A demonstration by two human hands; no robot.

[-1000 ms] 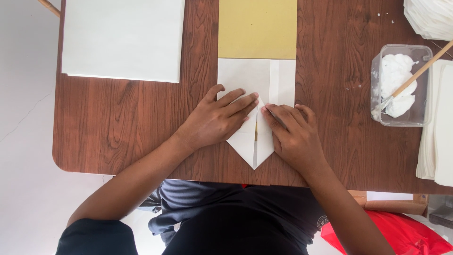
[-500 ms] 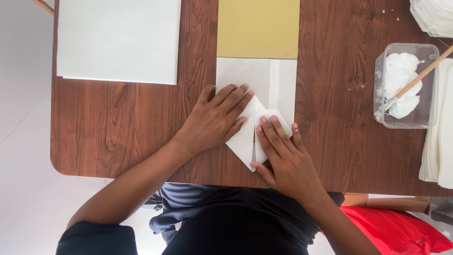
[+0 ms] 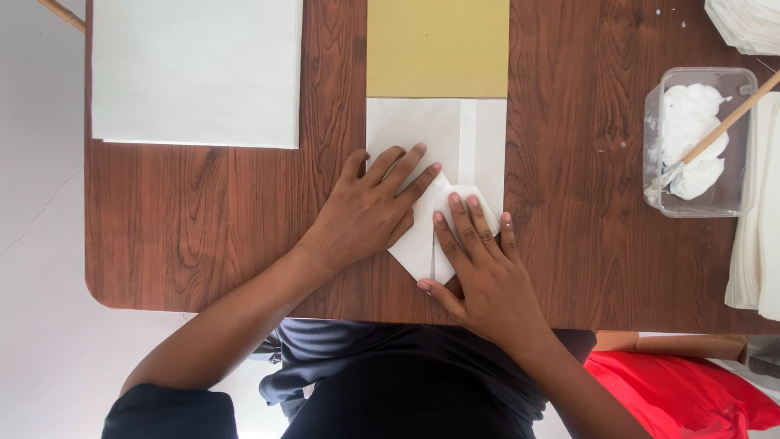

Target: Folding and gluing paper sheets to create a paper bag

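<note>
right hand point(image 3: 483, 272) had slid up over folded white paper point(image 3: 455, 154) since half second before, fingers flat, pressing crease at frame centre. left hand point(image 3: 370, 215) lay flat, pinning left flap; neither grasped. fold looked nearly set. yellow card point(image 3: 437, 49) above; paste tub point(image 3: 700, 142) with brush point(image 3: 723, 126) right; white sheet point(image 3: 195, 73) upper left. nothing blocked hands.

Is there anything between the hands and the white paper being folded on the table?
Nothing visible. The left hand and the right hand both lie flat, directly on the folded white paper. The glue tub stands apart, off to the right.
</note>
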